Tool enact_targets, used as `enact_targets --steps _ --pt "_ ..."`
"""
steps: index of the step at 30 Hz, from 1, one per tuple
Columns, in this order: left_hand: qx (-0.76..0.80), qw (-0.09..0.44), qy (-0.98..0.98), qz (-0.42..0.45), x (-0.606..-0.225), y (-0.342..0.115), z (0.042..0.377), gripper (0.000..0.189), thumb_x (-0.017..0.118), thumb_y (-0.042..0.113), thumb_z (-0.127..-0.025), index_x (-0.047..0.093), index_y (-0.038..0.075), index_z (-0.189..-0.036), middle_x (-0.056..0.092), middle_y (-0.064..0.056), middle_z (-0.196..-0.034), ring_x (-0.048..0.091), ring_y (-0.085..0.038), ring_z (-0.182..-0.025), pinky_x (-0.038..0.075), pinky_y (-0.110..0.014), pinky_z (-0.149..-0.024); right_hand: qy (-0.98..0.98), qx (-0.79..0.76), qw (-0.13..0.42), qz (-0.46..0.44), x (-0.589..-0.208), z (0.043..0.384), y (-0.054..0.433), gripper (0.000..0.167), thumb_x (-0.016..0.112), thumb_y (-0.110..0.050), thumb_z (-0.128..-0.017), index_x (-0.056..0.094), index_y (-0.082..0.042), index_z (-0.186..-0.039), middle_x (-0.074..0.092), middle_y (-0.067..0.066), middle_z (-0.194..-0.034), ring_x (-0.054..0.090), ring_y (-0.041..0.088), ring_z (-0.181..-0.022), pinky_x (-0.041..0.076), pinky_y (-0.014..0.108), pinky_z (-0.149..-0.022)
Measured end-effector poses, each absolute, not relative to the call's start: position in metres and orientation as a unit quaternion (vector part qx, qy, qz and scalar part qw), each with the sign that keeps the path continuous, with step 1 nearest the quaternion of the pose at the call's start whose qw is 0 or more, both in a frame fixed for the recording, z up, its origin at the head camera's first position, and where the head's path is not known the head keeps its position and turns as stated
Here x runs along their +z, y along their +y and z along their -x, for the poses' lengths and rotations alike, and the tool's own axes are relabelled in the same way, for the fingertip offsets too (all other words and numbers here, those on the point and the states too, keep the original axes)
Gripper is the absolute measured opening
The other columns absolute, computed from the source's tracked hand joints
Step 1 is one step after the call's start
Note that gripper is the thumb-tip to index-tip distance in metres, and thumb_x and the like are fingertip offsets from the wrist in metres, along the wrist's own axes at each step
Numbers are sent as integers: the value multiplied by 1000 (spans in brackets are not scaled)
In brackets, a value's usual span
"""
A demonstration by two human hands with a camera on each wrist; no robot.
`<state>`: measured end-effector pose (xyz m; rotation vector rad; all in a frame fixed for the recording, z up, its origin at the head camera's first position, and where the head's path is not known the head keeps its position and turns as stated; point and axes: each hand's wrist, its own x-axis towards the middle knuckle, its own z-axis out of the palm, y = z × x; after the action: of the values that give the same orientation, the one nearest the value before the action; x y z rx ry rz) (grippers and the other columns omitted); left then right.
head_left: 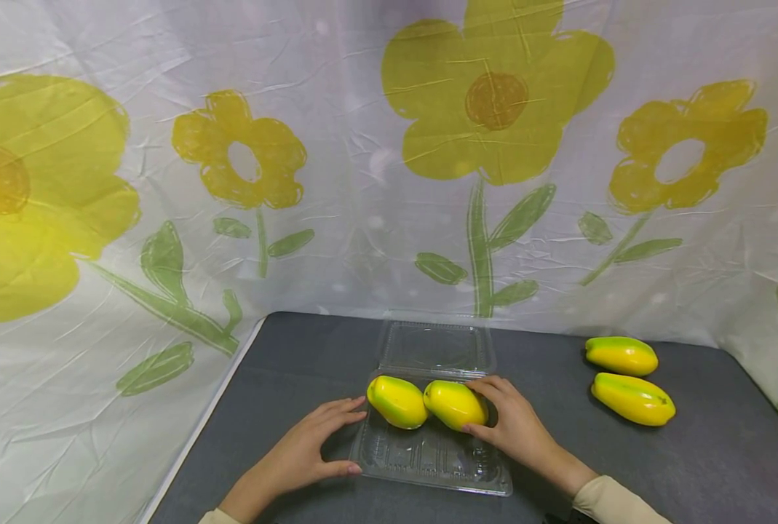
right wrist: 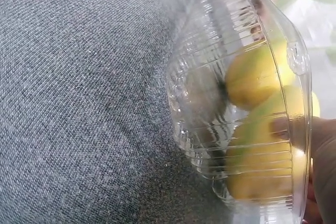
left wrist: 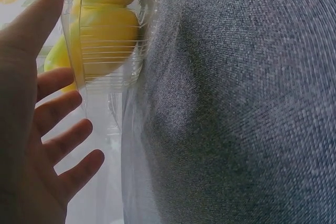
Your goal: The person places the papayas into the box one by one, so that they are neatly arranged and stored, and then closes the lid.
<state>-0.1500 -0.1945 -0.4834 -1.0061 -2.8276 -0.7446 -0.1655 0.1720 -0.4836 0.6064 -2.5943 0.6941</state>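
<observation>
Two yellow-green papayas lie side by side in the back part of a clear plastic clamshell container (head_left: 428, 462), whose lid (head_left: 437, 346) is folded back. My right hand (head_left: 516, 426) grips the right papaya (head_left: 454, 405), with the thumb at its near side and the fingers over its far end. In the right wrist view the thumb shows inside the container wall against this papaya. My left hand (head_left: 303, 444) stands at the container's left edge, fingers spread and holding nothing, its fingertips close to the left papaya (head_left: 398, 402). The left wrist view shows these fingers along the rim.
Two more papayas, a back one (head_left: 621, 356) and a front one (head_left: 633, 399), lie at the right of the dark grey table (head_left: 297, 356). A white curtain (head_left: 349, 145) printed with yellow flowers hangs behind the table and at its sides.
</observation>
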Motion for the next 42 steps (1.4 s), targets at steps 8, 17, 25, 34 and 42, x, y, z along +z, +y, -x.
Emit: enact_targets --steps 8,17,25,34,42 --pt "-243 18 -914 324 -483 -194 151 81 62 72 -78 53 25 -143 41 7 -158 43 -23 -143 46 -54 -109 -929 252 170 -210 -482 166 173 66 91 -35 -67 67 -12 -124 66 -1 -116 62 19 -108 57 42 -89" --pt "-241 22 -914 324 -483 -194 151 81 62 72 -78 53 25 -143 42 7 -158 43 -23 -143 46 -53 -108 -928 250 173 -214 -480 166 173 67 91 -35 -66 67 -12 -124 66 -2 -114 62 18 -107 57 41 -88" --pt "-238 30 -913 329 -484 -194 150 79 63 71 -78 53 25 -142 43 6 -157 45 -24 -142 47 -53 -107 -926 259 178 -211 -474 165 180 66 92 -33 -66 67 -13 -124 66 -1 -117 62 19 -109 56 42 -89" --pt "-235 33 -913 331 -483 -194 151 79 62 71 -79 53 25 -143 42 6 -157 44 -24 -143 47 -53 -107 -924 254 190 -212 -461 163 197 65 90 -30 -69 66 -13 -127 66 -1 -119 61 19 -109 57 43 -84" --pt "-232 36 -914 332 -483 -194 150 79 62 70 -80 52 24 -143 43 5 -157 45 -25 -142 48 -53 -106 -926 253 199 -198 -454 158 219 65 90 -28 -69 65 -14 -127 66 0 -119 61 21 -107 56 46 -81"
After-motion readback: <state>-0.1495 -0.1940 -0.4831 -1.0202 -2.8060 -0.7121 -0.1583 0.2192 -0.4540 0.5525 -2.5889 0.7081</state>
